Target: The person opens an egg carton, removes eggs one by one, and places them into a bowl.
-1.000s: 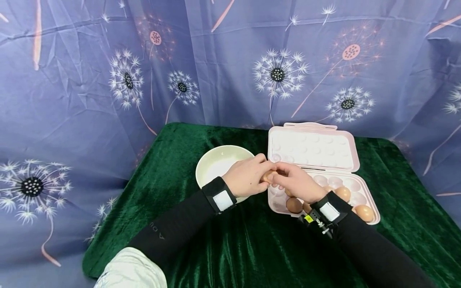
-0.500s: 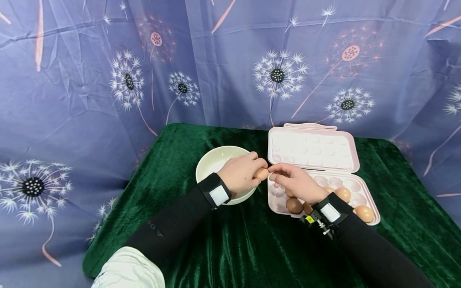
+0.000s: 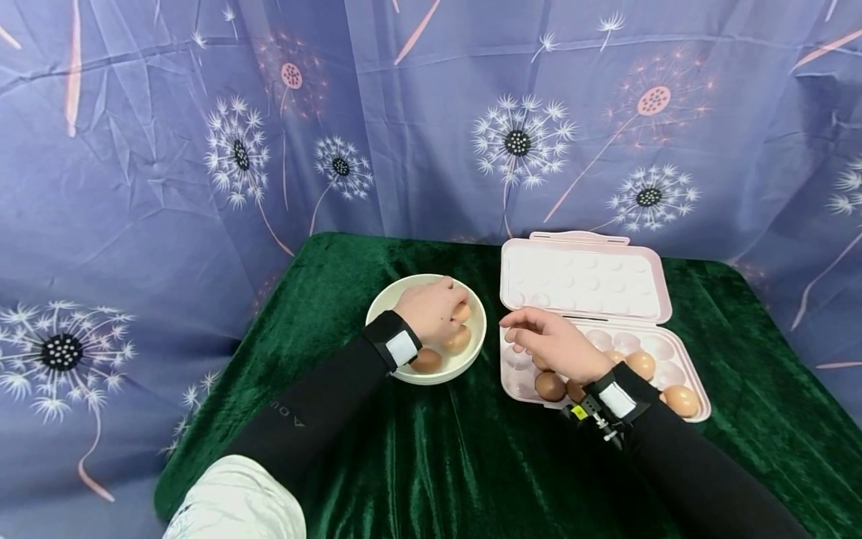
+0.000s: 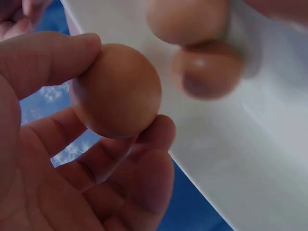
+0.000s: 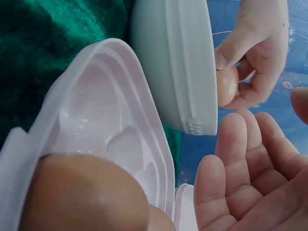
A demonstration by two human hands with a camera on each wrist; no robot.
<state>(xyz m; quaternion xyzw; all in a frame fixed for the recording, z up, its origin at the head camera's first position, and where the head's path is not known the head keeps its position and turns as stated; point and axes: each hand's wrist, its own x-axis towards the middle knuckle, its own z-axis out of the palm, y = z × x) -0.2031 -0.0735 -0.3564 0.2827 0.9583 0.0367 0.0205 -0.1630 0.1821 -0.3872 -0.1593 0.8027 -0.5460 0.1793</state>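
Observation:
Over the pale bowl (image 3: pixel 441 377), my left hand (image 3: pixel 427 310) pinches a brown egg (image 4: pixel 118 91) between thumb and fingers. Two more brown eggs lie inside the bowl, a near egg (image 3: pixel 426 361) and a right-hand egg (image 3: pixel 458 339). The right wrist view catches the held egg (image 5: pixel 227 87) at the bowl's rim. My right hand (image 3: pixel 559 346) hovers over the left part of the pink egg carton (image 3: pixel 520 383), fingers relaxed and holding nothing. Several brown eggs sit in the carton, some partly hidden under that hand and wrist.
The carton's lid (image 3: pixel 586 277) stands open toward the back. A green velvet cloth (image 3: pixel 431 457) covers the table, and a purple dandelion-print curtain (image 3: pixel 431 150) hangs behind it. A brown egg (image 3: pixel 682 400) lies at the carton's right end.
The egg was at both hands' fingertips; the right hand has let go of it. My left hand has carried it left over the bowl. The right hand has stayed above the carton.

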